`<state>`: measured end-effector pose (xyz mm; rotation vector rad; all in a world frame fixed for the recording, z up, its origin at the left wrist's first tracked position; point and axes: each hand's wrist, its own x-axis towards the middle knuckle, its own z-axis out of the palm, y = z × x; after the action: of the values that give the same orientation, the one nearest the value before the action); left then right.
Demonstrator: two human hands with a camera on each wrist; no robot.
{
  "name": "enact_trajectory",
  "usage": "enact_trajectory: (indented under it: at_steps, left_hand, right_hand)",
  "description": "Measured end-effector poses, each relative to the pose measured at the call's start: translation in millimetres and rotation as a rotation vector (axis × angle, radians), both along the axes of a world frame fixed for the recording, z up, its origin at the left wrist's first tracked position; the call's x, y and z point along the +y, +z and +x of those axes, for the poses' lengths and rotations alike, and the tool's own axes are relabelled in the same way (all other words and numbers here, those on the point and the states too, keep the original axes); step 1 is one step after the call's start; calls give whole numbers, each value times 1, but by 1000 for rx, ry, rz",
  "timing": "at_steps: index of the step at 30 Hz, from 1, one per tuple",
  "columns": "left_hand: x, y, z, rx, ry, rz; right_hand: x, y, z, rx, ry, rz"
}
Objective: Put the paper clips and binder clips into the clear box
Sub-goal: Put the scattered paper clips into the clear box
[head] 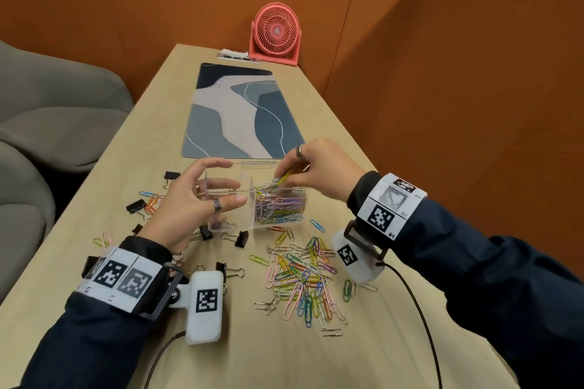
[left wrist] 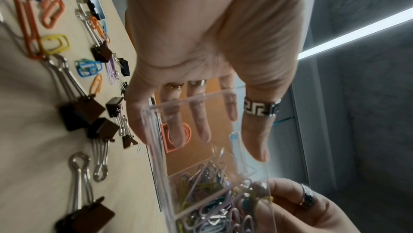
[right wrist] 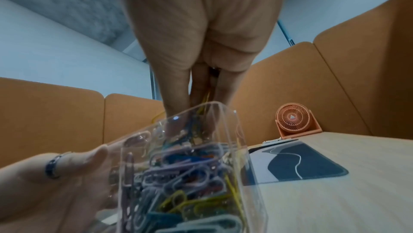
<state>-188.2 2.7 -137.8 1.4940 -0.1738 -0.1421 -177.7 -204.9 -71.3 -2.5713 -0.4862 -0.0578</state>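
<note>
- Head view: my left hand (head: 192,202) is spread wide around the left end of the clear box (head: 256,199) on the table (head: 363,350), fingers straight and relaxed, thumb along the near wall; whether they touch it I cannot tell. My right hand (head: 319,172) pinches a few paper clips (head: 282,180) over the box's right compartment, which is heaped with coloured clips. The loose paper clips (head: 303,275) lie near the box, towards me, and black binder clips (head: 240,238) are scattered to its left and front. A patterned mat (head: 240,110) and a pink fan (head: 276,33) lie beyond.
- Left wrist view: my fingers (left wrist: 201,118) show straight through the clear wall, gripping nothing. Binder clips line the table beside them.
- Right wrist view: my fingertips (right wrist: 176,106) are pressed together on a yellow clip (right wrist: 206,99) just above the box rim.
</note>
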Motion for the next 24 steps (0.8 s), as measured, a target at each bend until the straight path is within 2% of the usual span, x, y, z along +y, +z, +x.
enact_trajectory:
  at_steps: [5,7,13,15,20,24]
  left_hand:
    - [0,-2,1,8,-9,-21]
    - [1,-2,1,7,-10,-20]
    - [0,1,0,1,10,-26]
    - [0,1,-1,-4,14,-26]
    - [-1,2,-2,-13,-11,-10]
    - [0,0,0,-9,6,-38]
  right_hand:
    - [-9,-1,-3,-61,-20,148]
    - [-11,1,-5,-106,-4,144]
    - [-11,-11,-12,-104,148,-290]
    - [-15,-12,-13,-119,152,-338]
    - [-26,-10,-16,-118,130,-284]
    - [-36,-11,-23,-202,-26,-6]
